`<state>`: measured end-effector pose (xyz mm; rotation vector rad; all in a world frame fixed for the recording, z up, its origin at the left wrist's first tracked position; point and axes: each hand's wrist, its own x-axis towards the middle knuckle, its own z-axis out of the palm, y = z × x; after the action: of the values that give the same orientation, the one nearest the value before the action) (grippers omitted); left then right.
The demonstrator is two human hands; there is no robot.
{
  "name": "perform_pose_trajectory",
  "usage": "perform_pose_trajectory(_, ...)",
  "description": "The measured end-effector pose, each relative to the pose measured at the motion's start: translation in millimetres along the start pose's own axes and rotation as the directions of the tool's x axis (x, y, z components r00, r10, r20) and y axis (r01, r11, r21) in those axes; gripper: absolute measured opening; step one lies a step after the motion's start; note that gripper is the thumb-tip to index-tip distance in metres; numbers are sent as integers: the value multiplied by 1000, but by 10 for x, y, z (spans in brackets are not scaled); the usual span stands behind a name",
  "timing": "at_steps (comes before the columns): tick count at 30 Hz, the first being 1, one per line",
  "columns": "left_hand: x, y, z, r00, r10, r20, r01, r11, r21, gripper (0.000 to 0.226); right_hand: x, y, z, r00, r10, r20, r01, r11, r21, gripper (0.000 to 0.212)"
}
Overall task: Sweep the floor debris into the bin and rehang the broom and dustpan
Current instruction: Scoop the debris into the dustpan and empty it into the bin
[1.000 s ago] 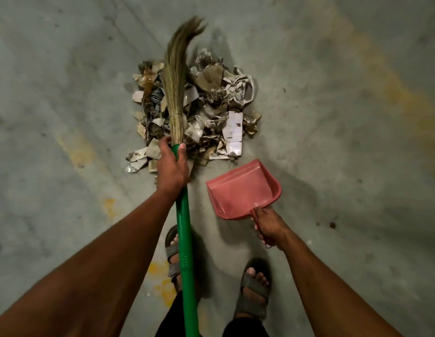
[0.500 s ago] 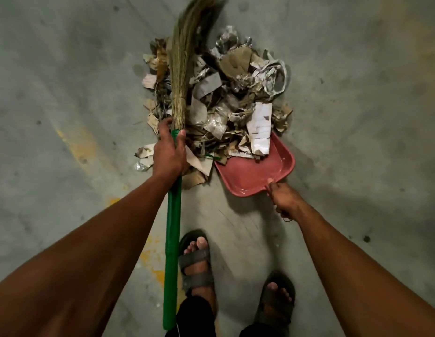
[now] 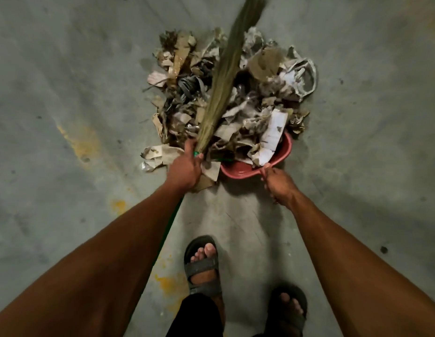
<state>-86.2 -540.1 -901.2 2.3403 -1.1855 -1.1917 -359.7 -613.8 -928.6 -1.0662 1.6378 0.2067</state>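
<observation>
A heap of torn paper, cardboard and dry leaves, the debris pile (image 3: 260, 93), lies on the grey concrete floor. My left hand (image 3: 184, 170) grips the broom (image 3: 226, 69) where the green handle meets the straw bristles; the bristles slant up and right across the pile, blurred at the tip. My right hand (image 3: 280, 186) holds the handle of the red dustpan (image 3: 238, 170), whose mouth is pushed under the near right edge of the pile, with paper scraps lying in it. Most of the green handle is hidden behind my left forearm.
Bare concrete floor (image 3: 65, 69) with yellow stains surrounds the pile. My sandalled feet (image 3: 203, 268) stand just behind the dustpan. No bin or hanging hook is in view.
The dustpan has slid forward under the pile and taken on scraps. The broom head has swung from the pile's left side to slant rightward across it. I have stepped closer.
</observation>
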Motion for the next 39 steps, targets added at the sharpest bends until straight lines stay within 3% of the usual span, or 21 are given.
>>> perform_pose_trajectory(6,-491,-181,73,990,106,94,-100,993,-67,41,-202,59,173,1000,-21,-22,24,988,156,61)
perform_pose_trajectory(9,-648,-140,-14,992,128,16,-122,973,-197,39,-373,120,213,999,-41,-28,45,980,196,63)
perform_pose_trajectory(13,-789,13,-144,987,82,-135,-108,974,-197,45,-612,229,188,998,-32,-52,44,971,235,59)
perform_pose_trajectory(19,-915,111,-259,969,7,-248,-66,971,-230,44,-999,412,67,996,-46,-81,68,950,304,54)
perform_pose_trajectory(26,-1229,305,-200,949,-31,-314,-42,974,-223,45,-1518,635,-112,988,-55,-145,105,923,370,53)
perform_pose_trajectory(39,-1892,664,-71,936,-32,-352,-23,988,-150,43,-2099,940,-692,993,-70,-99,107,888,447,49)
